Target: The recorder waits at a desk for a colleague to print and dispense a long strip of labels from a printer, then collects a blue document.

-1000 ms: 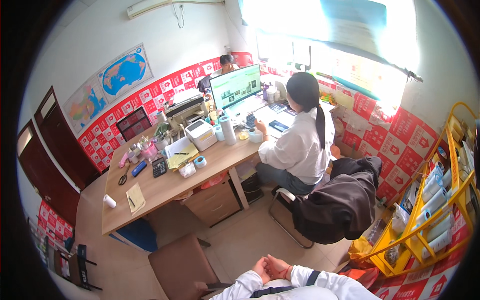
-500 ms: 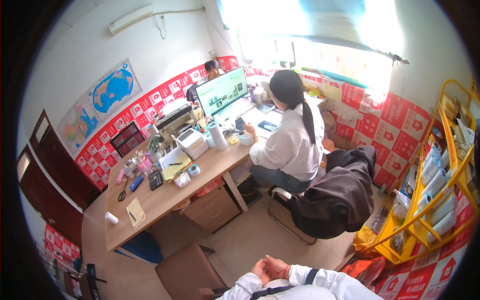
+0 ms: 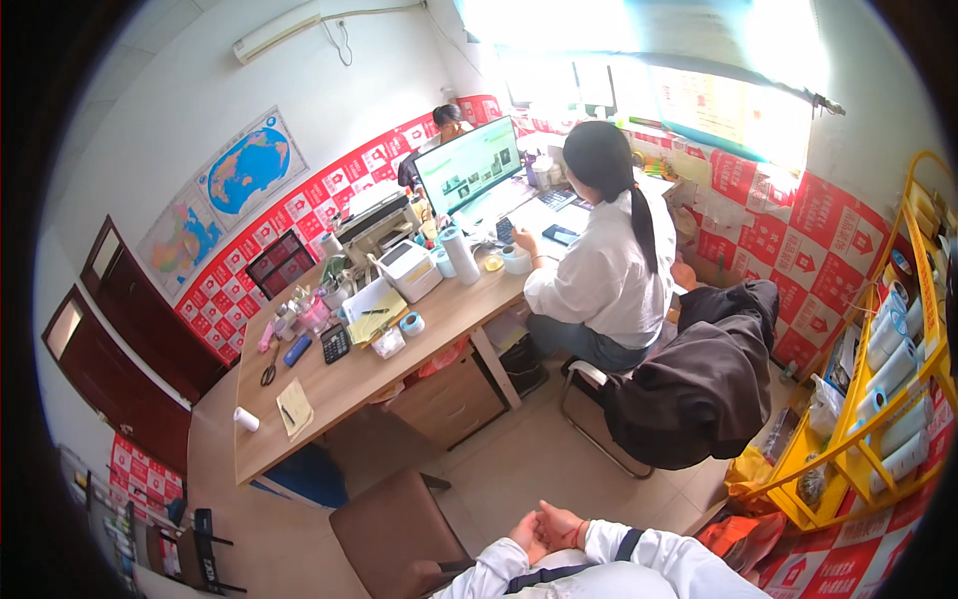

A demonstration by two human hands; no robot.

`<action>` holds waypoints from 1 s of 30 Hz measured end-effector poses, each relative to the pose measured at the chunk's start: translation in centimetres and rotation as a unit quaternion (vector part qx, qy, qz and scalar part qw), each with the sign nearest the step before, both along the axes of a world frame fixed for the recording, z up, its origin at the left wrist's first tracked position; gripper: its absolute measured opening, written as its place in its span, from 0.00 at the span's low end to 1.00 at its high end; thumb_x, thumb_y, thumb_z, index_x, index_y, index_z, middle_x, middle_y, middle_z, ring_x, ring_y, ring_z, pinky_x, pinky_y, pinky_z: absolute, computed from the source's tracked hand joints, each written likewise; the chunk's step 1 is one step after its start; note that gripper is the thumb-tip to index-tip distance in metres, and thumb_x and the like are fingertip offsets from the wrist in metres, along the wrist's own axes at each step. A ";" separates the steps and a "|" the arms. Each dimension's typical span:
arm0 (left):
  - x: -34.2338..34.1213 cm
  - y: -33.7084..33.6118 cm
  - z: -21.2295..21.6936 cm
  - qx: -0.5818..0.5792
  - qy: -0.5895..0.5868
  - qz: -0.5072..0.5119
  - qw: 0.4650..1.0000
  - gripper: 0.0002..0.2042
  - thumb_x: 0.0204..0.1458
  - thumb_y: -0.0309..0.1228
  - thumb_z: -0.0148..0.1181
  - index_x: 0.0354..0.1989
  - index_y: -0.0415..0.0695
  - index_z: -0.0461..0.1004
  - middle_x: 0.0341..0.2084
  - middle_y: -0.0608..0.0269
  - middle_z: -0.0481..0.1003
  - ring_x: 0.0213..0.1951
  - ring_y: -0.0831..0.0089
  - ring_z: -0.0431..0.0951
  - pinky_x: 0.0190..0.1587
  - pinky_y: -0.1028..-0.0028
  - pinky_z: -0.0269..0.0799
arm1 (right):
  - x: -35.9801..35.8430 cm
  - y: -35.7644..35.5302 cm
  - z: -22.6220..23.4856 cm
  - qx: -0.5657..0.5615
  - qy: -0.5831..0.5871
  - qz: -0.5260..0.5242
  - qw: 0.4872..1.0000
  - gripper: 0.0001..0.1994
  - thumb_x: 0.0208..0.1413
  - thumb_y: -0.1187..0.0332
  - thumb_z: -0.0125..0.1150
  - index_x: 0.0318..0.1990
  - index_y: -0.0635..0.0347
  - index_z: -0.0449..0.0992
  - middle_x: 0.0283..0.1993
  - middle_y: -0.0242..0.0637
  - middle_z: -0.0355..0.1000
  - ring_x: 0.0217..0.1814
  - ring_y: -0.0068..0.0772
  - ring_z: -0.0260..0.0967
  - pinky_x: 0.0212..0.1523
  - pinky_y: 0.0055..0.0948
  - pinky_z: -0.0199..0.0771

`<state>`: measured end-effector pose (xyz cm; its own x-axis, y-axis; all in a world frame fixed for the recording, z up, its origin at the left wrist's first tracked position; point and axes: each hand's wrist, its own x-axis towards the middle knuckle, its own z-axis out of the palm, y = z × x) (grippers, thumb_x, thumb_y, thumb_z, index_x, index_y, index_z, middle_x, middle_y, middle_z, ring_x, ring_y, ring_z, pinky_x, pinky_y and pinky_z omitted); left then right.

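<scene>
My left hand and my right hand rest against each other in front of my body at the lower edge, fingers curled in and pressed together. No object shows in either. A thin red cord circles my right wrist. White sleeves with dark bands cover both arms. Close by on the left stands a brown padded chair, which my hands do not touch. Ahead, a co-worker in a white shirt sits at the wooden desk, facing a monitor, one hand near a small dark device.
On the desk are a calculator, a notepad with a pen, a white label printer and several rolls. A dark jacket hangs over the co-worker's chair. At right stands a yellow rack holding rolls. Another person sits behind the monitor.
The whole view has shifted, so the room sits a little farther right in the picture. My hands stay together in the same pose. The co-worker stays seated.
</scene>
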<state>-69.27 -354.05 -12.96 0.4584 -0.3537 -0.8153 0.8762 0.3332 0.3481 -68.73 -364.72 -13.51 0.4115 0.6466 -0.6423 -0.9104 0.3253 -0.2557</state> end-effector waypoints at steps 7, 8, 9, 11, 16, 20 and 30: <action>-0.1 0.3 0.5 -0.011 0.012 0.011 1.000 0.18 0.50 0.42 0.30 0.43 0.45 0.58 0.39 0.59 0.61 0.44 0.64 0.60 0.47 0.60 0.55 | 0.0 0.3 1.4 -0.002 0.011 0.006 1.000 0.29 0.51 0.45 0.21 0.49 0.58 0.54 0.45 0.42 0.59 0.48 0.40 0.55 0.47 0.40 0.53; -0.1 0.2 0.5 -0.016 0.010 0.018 1.000 0.18 0.50 0.42 0.30 0.43 0.45 0.58 0.39 0.59 0.61 0.44 0.64 0.60 0.47 0.60 0.55 | 0.1 0.2 1.8 -0.005 0.011 0.008 1.000 0.29 0.51 0.45 0.21 0.49 0.59 0.54 0.45 0.41 0.59 0.48 0.40 0.54 0.48 0.40 0.52; -0.2 0.2 0.6 -0.022 0.014 0.024 0.999 0.18 0.50 0.42 0.30 0.43 0.45 0.58 0.39 0.59 0.61 0.43 0.64 0.60 0.47 0.60 0.55 | 0.2 0.1 2.0 -0.008 0.010 0.011 1.000 0.29 0.51 0.45 0.21 0.49 0.59 0.54 0.45 0.41 0.59 0.49 0.40 0.54 0.48 0.41 0.52; -0.4 0.2 0.8 -0.033 0.017 0.039 0.999 0.18 0.50 0.43 0.31 0.43 0.46 0.58 0.39 0.59 0.61 0.43 0.65 0.60 0.46 0.61 0.55 | 0.0 0.3 1.6 -0.007 0.010 0.016 1.000 0.29 0.51 0.45 0.21 0.49 0.59 0.54 0.46 0.42 0.57 0.50 0.41 0.53 0.49 0.41 0.51; -0.7 0.4 0.5 -0.036 0.034 0.044 0.998 0.16 0.50 0.43 0.32 0.40 0.47 0.60 0.36 0.60 0.62 0.39 0.67 0.61 0.42 0.64 0.58 | -0.2 0.6 1.3 -0.008 0.003 0.035 0.999 0.30 0.50 0.45 0.20 0.50 0.59 0.53 0.50 0.46 0.53 0.53 0.44 0.49 0.52 0.44 0.46; -0.8 0.2 -0.8 -0.062 0.035 0.061 0.996 0.16 0.50 0.44 0.32 0.38 0.47 0.61 0.34 0.61 0.62 0.37 0.67 0.62 0.41 0.65 0.58 | -0.4 0.2 -0.2 0.009 -0.004 0.035 0.999 0.30 0.50 0.44 0.21 0.50 0.57 0.53 0.51 0.47 0.53 0.54 0.46 0.48 0.52 0.45 0.45; -1.2 -0.1 -0.3 -0.075 0.049 0.048 0.995 0.15 0.51 0.42 0.31 0.36 0.47 0.61 0.32 0.62 0.64 0.35 0.68 0.63 0.39 0.64 0.60 | -1.0 0.4 0.9 -0.041 0.012 0.023 0.999 0.29 0.50 0.44 0.22 0.47 0.59 0.55 0.48 0.44 0.55 0.52 0.44 0.50 0.51 0.45 0.47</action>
<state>-70.44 -354.16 -13.25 0.4166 -0.4332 -0.7992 0.8653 0.4586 0.2024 -69.71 -364.36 -12.57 0.3668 0.6091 -0.7031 -0.9299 0.2622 -0.2579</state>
